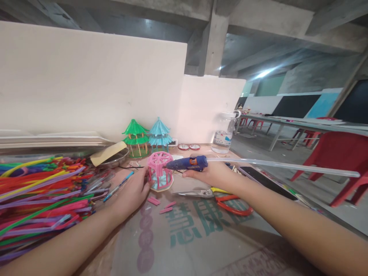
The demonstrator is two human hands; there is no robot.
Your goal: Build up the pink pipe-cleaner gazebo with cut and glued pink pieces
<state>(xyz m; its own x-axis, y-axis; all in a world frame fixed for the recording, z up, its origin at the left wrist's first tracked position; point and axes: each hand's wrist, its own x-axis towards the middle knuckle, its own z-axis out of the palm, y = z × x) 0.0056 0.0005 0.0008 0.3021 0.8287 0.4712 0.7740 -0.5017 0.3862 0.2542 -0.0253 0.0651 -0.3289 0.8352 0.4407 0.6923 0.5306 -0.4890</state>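
A small pink pavilion model (160,158), with a round spoked top, thin posts and a pale blue floor, stands on the table. The fingers of my left hand (135,191) grip its left side. My right hand (211,174) is wrapped round a blue hot glue gun (188,163), its nozzle against or very close to the model's upper right side. From the gun's rear a long clear glue stick (283,166) sticks out to the right. Several short pink pieces (167,209) lie in front of the model. Scissors (202,193) with red and yellow handles rest below my right hand.
Many coloured pipe cleaners (43,199) fill the left side. Behind stand a green pavilion model (135,132), a blue pavilion model (159,134) and a water bottle (222,136). A blue pen (118,186) lies by my left hand. A black phone-like slab (267,182) is right.
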